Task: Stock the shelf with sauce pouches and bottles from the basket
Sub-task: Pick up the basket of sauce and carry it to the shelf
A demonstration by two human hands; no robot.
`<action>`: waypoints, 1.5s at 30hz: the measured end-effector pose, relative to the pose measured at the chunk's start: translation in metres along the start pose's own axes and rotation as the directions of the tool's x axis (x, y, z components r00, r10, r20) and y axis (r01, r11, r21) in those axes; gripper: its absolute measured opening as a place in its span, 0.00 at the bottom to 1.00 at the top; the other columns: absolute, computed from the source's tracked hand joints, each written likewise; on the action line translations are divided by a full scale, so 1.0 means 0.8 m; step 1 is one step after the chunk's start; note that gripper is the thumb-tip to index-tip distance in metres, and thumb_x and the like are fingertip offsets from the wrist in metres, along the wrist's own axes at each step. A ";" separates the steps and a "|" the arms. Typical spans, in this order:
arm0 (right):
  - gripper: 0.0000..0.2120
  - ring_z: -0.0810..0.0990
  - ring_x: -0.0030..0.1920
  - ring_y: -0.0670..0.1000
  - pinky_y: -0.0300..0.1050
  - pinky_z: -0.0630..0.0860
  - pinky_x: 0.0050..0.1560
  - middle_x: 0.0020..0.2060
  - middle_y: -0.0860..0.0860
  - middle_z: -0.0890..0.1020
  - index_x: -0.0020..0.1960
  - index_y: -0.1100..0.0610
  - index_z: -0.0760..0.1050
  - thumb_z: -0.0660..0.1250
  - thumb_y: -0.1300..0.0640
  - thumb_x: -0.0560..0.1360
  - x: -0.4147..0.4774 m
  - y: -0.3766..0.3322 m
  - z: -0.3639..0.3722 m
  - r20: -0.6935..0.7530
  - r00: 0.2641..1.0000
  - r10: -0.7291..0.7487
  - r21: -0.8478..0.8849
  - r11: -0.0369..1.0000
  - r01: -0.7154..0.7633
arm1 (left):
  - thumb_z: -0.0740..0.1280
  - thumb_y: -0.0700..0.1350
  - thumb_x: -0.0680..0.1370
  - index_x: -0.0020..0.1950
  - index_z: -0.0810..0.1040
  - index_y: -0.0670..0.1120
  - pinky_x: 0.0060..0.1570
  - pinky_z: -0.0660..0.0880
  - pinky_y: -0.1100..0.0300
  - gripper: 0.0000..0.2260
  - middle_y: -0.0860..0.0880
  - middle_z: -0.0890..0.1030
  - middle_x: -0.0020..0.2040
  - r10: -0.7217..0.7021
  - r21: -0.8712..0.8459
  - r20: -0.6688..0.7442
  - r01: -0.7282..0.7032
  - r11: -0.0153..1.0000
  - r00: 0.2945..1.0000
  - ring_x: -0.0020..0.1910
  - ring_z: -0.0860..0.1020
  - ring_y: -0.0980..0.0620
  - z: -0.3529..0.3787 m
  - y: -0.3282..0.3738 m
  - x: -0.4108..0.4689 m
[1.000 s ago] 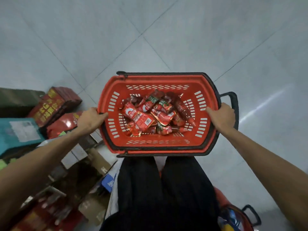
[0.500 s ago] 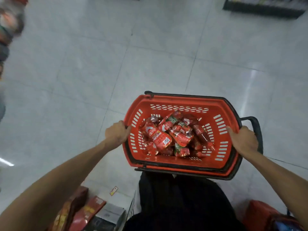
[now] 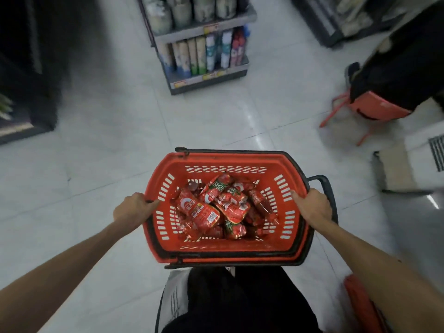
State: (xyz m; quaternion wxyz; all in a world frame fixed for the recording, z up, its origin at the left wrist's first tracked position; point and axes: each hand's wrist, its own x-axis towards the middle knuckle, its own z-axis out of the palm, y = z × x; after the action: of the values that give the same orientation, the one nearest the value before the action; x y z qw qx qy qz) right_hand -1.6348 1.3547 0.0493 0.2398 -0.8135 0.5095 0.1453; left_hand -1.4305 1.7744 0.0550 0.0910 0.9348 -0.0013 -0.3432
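fingers of left hand and right hand clamp the red slotted plastic basket rims; tilting may spill red foil sauce pouches between them.

Basket: you hold it just before your legs; your left hand grips its left rim, your right hand its right rim.
Inside: sauce pouches lie piled in the middle, with a sauce bottle along their right side.
Ahead: a shelf unit stands well beyond the basket.
Far left: more shelving.
Far right: a person stands over a second basket; nearer you sits a cardboard box.
Low right: a third basket lies beside your legs.
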 end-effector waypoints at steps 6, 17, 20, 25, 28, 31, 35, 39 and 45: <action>0.21 0.78 0.37 0.56 0.46 0.76 0.42 0.40 0.53 0.80 0.47 0.55 0.76 0.67 0.36 0.77 0.083 -0.034 -0.060 -0.036 0.985 0.171 0.136 0.977 -0.165 | 0.67 0.65 0.78 0.50 0.81 0.44 0.35 0.75 0.57 0.24 0.52 0.81 0.38 0.173 0.103 -0.007 -0.171 0.980 0.985 0.33 0.80 0.52 -0.101 0.159 0.139; 0.28 0.82 0.38 0.58 0.51 0.82 0.46 0.41 0.55 0.83 0.52 0.62 0.81 0.70 0.35 0.75 0.327 -0.071 -0.164 -0.004 0.935 0.354 0.318 0.887 -0.335 | 0.67 0.66 0.77 0.45 0.81 0.46 0.37 0.80 0.58 0.22 0.52 0.83 0.37 0.303 0.227 0.088 -0.315 0.921 0.949 0.34 0.83 0.52 -0.206 0.469 0.328; 0.28 0.82 0.38 0.58 0.50 0.81 0.45 0.42 0.57 0.84 0.51 0.62 0.81 0.70 0.35 0.75 0.391 -0.094 -0.199 0.001 0.925 0.379 0.320 0.877 -0.359 | 0.68 0.66 0.77 0.44 0.80 0.46 0.37 0.81 0.57 0.22 0.52 0.84 0.37 0.319 0.230 0.129 -0.341 0.911 0.939 0.35 0.83 0.52 -0.233 0.541 0.375; 0.28 0.80 0.37 0.58 0.49 0.78 0.42 0.40 0.56 0.82 0.50 0.61 0.80 0.70 0.34 0.75 0.509 -0.143 -0.254 -0.034 0.905 0.423 0.337 0.858 -0.388 | 0.68 0.67 0.72 0.39 0.81 0.46 0.40 0.83 0.53 0.24 0.50 0.83 0.35 0.324 0.221 0.123 -0.344 0.913 0.938 0.34 0.83 0.50 -0.277 0.659 0.473; 0.27 0.77 0.32 0.53 0.44 0.72 0.36 0.35 0.53 0.79 0.49 0.61 0.78 0.69 0.35 0.76 0.580 -0.183 -0.282 -0.035 0.896 0.443 0.337 0.849 -0.407 | 0.68 0.67 0.70 0.38 0.82 0.46 0.39 0.80 0.57 0.24 0.51 0.82 0.34 0.351 0.239 0.125 -0.372 0.897 0.928 0.34 0.82 0.52 -0.302 0.732 0.535; 0.27 0.76 0.30 0.51 0.42 0.71 0.33 0.34 0.52 0.78 0.48 0.61 0.77 0.68 0.35 0.76 0.644 -0.222 -0.313 -0.044 0.876 0.480 0.340 0.832 -0.439 | 0.69 0.64 0.73 0.40 0.84 0.44 0.36 0.79 0.58 0.22 0.50 0.83 0.35 0.376 0.200 0.179 -0.408 0.891 0.909 0.34 0.81 0.53 -0.331 0.807 0.598; 0.28 0.81 0.34 0.56 0.48 0.78 0.39 0.38 0.55 0.82 0.49 0.61 0.78 0.67 0.33 0.76 0.722 -0.269 -0.368 -0.042 0.853 0.520 0.351 0.807 -0.475 | 0.65 0.70 0.71 0.39 0.81 0.48 0.45 0.83 0.52 0.25 0.49 0.85 0.39 0.400 0.189 0.215 -0.440 0.878 0.891 0.38 0.83 0.49 -0.372 0.895 0.665; 0.24 0.81 0.38 0.59 0.49 0.75 0.43 0.41 0.56 0.82 0.49 0.58 0.73 0.69 0.36 0.76 0.807 -0.309 -0.428 -0.059 0.863 0.502 0.352 0.820 -0.452 | 0.67 0.68 0.76 0.36 0.77 0.50 0.39 0.77 0.57 0.22 0.51 0.82 0.37 0.427 0.172 0.198 -0.460 0.871 0.882 0.35 0.80 0.52 -0.411 0.990 0.708; 0.30 0.82 0.41 0.61 0.51 0.79 0.46 0.44 0.60 0.84 0.50 0.62 0.80 0.70 0.33 0.74 0.972 -0.323 -0.496 -0.055 0.861 0.506 0.316 0.827 -0.466 | 0.66 0.67 0.77 0.40 0.76 0.49 0.44 0.74 0.55 0.22 0.48 0.80 0.42 0.395 0.207 0.152 -0.420 0.884 0.906 0.41 0.79 0.46 -0.438 1.135 0.780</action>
State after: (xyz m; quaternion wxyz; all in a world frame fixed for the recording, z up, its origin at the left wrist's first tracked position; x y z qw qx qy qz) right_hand -1.0646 0.6452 0.0721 0.2769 -0.6202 0.7307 0.0689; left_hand -0.6741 0.9006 0.0723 0.0498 0.8982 -0.2430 -0.3628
